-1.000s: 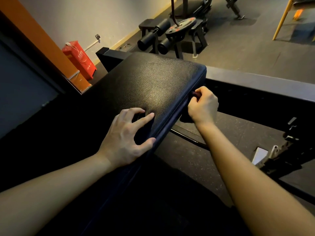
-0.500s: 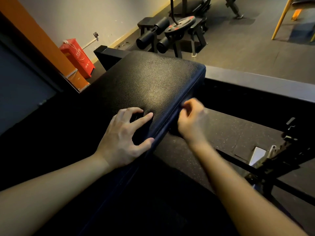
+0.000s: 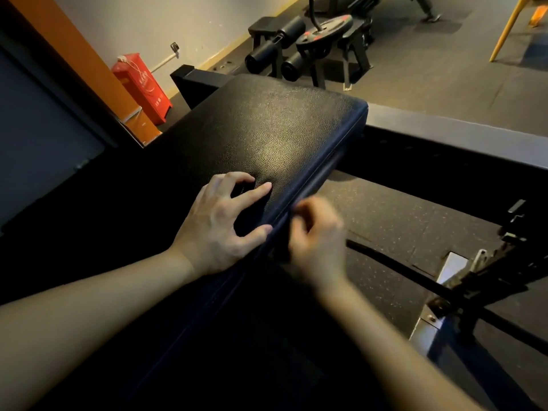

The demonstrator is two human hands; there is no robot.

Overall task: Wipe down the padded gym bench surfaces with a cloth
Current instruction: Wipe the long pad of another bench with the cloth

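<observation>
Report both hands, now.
Left hand: fingers arched on the bench pad; grip cannot be told.
Right hand: blurred, curled at the pad's edge; cannot be told.

Dim gym, speckled rubber floor

the right hand is blurred at the side of the bench pad, so whether it pinches anything cannot be told. the pad's near end is lost in shadow (and cut off by the bottom edge).
</observation>
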